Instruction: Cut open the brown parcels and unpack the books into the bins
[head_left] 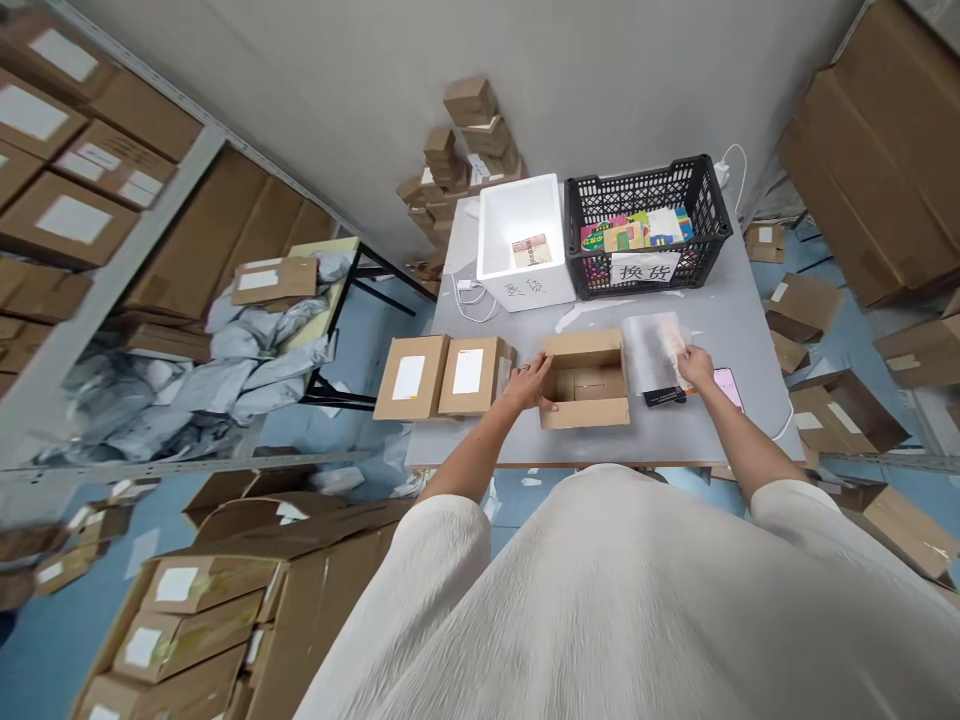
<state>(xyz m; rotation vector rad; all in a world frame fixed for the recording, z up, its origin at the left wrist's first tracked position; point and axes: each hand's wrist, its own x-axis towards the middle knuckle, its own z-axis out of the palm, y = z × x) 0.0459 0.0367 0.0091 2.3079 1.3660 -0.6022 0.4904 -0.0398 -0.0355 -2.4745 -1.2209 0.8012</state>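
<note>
An open cardboard box [585, 413] stands on the grey table, with nothing visible inside. My left hand [529, 384] is at its left wall, thumb and fingers apart around the edge. To the right of the box lies a translucent plastic bag [646, 350]. My right hand [695, 366] has its fingers closed on the bag's right side. A small black item [664, 397] lies below the bag, and a phone [727, 386] with a lit screen is just right of my right hand. Two closed, labelled boxes, one [411, 378] beside the other [474, 376], sit at the table's left edge.
Behind the work area stand a white foam box [525, 288] and a black crate [645, 275] holding colourful packets. A white cable [474, 300] curls on the table [600, 455]. Shelves of boxes are at left; cartons lie on the floor at right.
</note>
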